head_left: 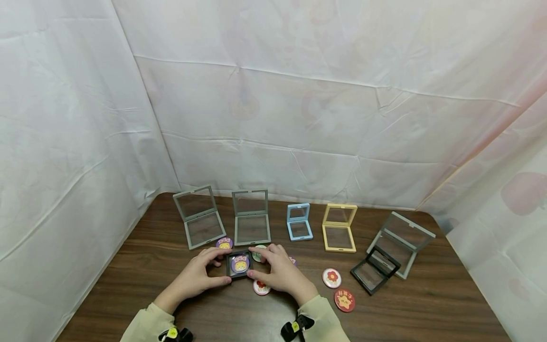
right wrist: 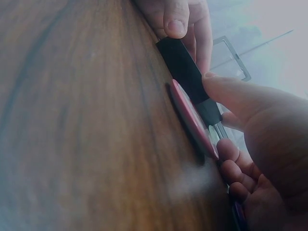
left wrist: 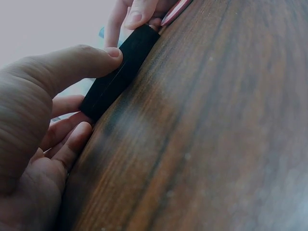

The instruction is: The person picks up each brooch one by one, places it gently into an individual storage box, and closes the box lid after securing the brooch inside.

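White drapery (head_left: 299,109) hangs behind a dark wood-grain desk (head_left: 410,318), where a person in pale sleeves (head_left: 322,318) reaches in from the near edge with both forearms angled toward each other. Left hand (head_left: 194,274) and right hand (head_left: 282,273) meet at a small black case (head_left: 239,276), which sits between them, left of the desk's middle, a purple badge (head_left: 240,263) framed inside. Each hand grasps the case in a pinch, the left by its left side and the right by its right, thumbs at the near corners and forefingers reaching to the far ones. Both wrist views show the thumbs pressed to the case's near edge, with the other fingers bent below and behind. Near the right hand lie a green badge (head_left: 259,255), close to the forefinger, and a flower badge (head_left: 261,288), just below the thumb. Beyond the hands stands a row of opened frames, among them a blue frame (head_left: 297,219) and a yellow frame (head_left: 339,225).
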The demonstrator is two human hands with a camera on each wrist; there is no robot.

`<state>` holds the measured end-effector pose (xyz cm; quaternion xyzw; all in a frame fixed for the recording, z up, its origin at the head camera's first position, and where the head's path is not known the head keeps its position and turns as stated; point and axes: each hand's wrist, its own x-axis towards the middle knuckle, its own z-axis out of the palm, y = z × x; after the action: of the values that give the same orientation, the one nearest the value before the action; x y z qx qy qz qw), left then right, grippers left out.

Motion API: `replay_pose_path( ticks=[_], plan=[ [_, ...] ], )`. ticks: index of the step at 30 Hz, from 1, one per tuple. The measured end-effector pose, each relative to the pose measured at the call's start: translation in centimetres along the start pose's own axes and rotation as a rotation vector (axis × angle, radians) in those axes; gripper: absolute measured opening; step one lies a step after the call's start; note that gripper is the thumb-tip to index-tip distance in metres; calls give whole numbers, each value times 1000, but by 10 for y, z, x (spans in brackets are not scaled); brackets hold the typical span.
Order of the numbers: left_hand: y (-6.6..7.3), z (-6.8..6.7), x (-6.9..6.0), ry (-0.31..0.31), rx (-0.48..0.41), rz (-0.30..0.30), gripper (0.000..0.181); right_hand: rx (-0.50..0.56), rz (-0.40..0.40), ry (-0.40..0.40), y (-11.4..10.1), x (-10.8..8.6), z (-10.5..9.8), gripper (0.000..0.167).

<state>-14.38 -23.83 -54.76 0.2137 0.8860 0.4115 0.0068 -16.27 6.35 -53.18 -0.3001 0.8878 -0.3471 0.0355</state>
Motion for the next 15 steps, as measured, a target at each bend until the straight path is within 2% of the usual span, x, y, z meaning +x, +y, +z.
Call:
replay_pose_path(
  ticks=[15],
  plan=[
    [1, -1, -1, -7, -15, -6, 75, -19, -5, 9, 0, 0, 0, 60]
  ],
)
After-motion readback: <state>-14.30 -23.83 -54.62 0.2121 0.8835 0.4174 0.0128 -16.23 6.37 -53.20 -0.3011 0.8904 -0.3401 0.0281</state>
